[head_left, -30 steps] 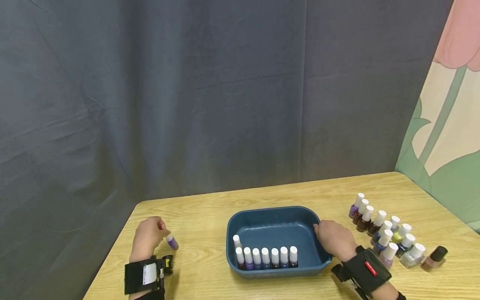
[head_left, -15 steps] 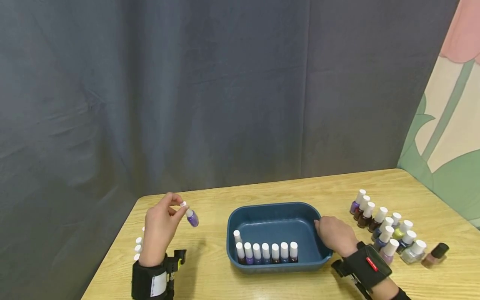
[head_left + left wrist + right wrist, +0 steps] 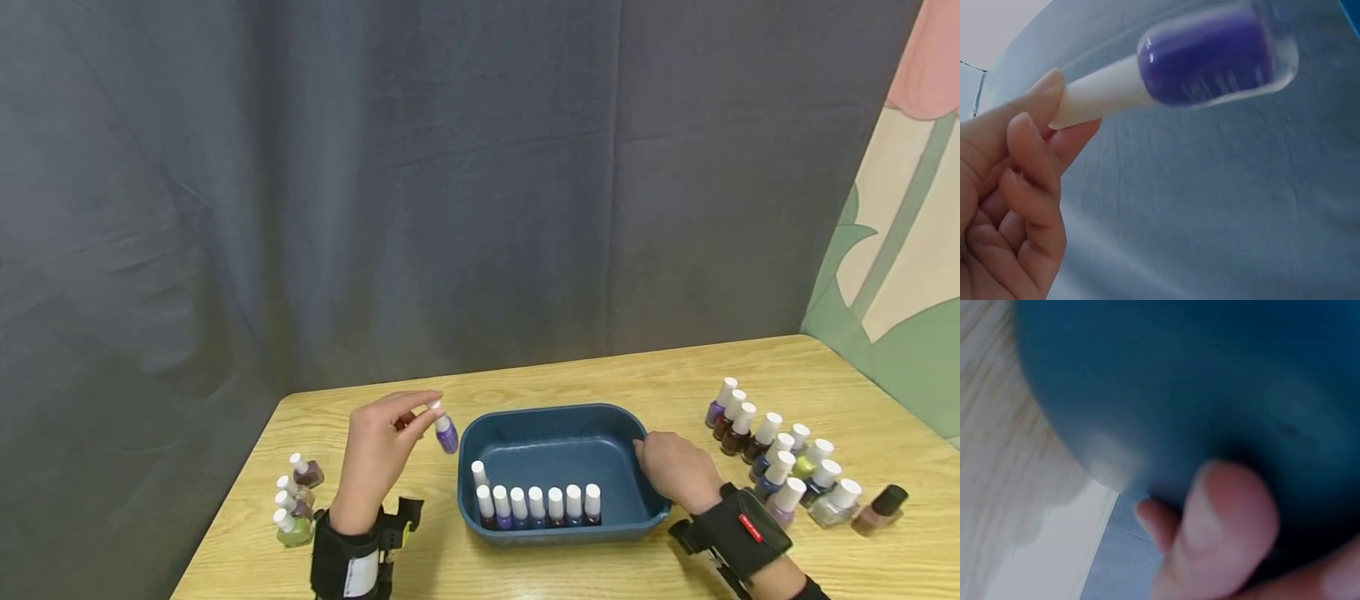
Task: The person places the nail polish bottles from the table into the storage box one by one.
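By its white cap, my left hand (image 3: 375,446) pinches a purple nail polish bottle (image 3: 447,437) between thumb and fingertips. The bottle hangs in the air just left of a dark blue tub (image 3: 558,462), its glass end down and to the right. Close up in the left wrist view, the white cap (image 3: 1104,92) meets the fingertips. My right hand (image 3: 678,471) grips the tub's right rim, the thumb (image 3: 1225,531) against the blue wall in the right wrist view. Inside the tub, several white-capped polish bottles (image 3: 519,510) stand along the near side, with one bottle (image 3: 479,473) behind them at the left.
Several polish bottles (image 3: 292,530) stand on the wooden table (image 3: 420,554) left of my left arm. A larger group (image 3: 767,432) stands right of the tub, near a black-capped bottle (image 3: 882,508). A grey curtain (image 3: 450,208) hangs behind the table.
My left hand has lifted the purple nail polish bottle from the table's left and carried it rightward to the tub. The bottles at the left have come into sight. My right hand keeps its grip.
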Tool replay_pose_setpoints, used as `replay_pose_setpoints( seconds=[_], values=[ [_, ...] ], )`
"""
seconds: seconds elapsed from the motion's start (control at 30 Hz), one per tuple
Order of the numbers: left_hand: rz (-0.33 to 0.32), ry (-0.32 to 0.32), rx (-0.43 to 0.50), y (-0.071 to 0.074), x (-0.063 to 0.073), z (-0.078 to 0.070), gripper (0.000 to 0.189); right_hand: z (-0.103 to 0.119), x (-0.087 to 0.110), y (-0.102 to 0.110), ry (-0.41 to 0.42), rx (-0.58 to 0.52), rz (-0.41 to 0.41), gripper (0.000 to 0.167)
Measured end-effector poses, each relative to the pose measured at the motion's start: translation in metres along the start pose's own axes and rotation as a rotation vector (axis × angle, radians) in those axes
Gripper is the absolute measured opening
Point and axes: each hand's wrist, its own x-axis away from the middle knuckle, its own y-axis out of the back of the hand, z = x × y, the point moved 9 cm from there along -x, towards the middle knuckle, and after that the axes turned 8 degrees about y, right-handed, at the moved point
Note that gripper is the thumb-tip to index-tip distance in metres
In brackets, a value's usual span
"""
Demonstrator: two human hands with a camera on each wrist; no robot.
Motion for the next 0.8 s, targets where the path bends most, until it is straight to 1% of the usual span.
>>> replay_pose_setpoints(
  seconds=[0.07,0.13,0.23,0.3,0.4,0.53,0.7,0.8],
  values=[
    [-0.006,-0.014,0.030,-0.004,-0.001,-0.005,0.020,-0.001,0.000,0.000,-0.004,0.001,0.001,0.036],
    [-0.003,-0.042,0.046,-0.010,-0.002,-0.010,0.020,-0.001,0.000,0.000,0.002,0.000,0.000,0.036],
    [0.041,-0.094,0.044,-0.025,-0.003,-0.018,0.019,0.000,0.000,0.001,0.007,0.002,-0.007,0.036],
    [0.084,-0.125,0.029,-0.037,-0.004,-0.021,0.018,-0.001,0.000,0.001,0.004,0.006,-0.005,0.036],
    [0.154,-0.143,0.010,-0.054,-0.003,-0.022,0.018,-0.001,0.000,0.001,0.009,0.016,-0.002,0.035],
    [0.257,-0.135,-0.001,-0.072,0.000,-0.019,0.017,-0.002,0.000,0.000,0.015,0.026,0.005,0.034],
    [0.417,-0.127,-0.071,-0.094,0.006,-0.014,0.015,-0.005,-0.002,-0.003,-0.011,0.013,0.038,0.034],
    [0.484,-0.109,-0.103,-0.103,0.009,-0.009,0.013,-0.006,-0.003,-0.004,-0.020,0.010,0.050,0.034]
  ],
)
